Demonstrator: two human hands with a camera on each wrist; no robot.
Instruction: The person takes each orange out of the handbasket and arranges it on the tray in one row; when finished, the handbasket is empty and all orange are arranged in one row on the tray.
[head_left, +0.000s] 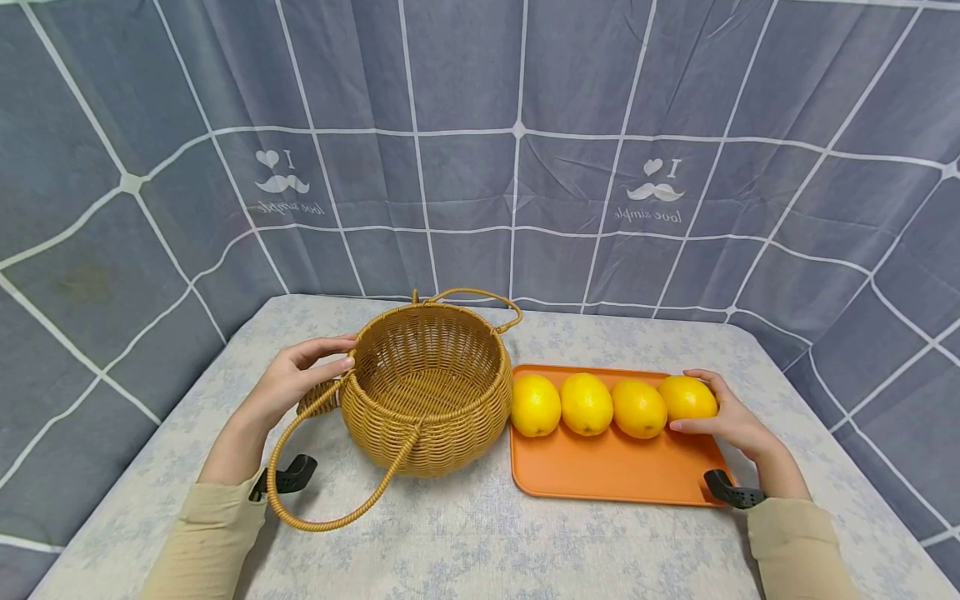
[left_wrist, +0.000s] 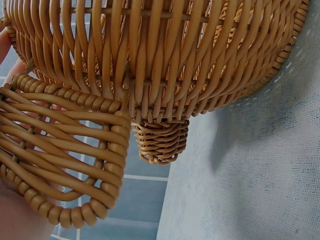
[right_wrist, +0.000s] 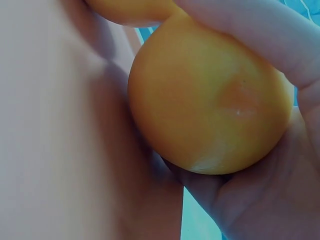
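A round wicker basket (head_left: 427,446) stands left of centre, its inside showing nothing but weave. My left hand (head_left: 296,375) grips its left rim, thumb and fingers at the edge. In the left wrist view a small woven flap (left_wrist: 65,150) on the basket partly hides that hand. On an orange tray (head_left: 615,475), several yellow lemons (head_left: 587,404) lie in a row along the back half. My right hand (head_left: 731,417) holds the rightmost lemon (head_left: 686,397), thumb in front and fingers behind. Seen from the right wrist, this lemon (right_wrist: 210,95) sits between thumb and fingers.
One hoop handle (head_left: 330,525) of the basket hangs toward the front left, and another (head_left: 480,292) sticks out behind. The leftmost lemon (head_left: 535,406) is right beside the basket. A patterned cloth (head_left: 420,542) covers the table; a grey checked curtain (head_left: 465,183) encloses it.
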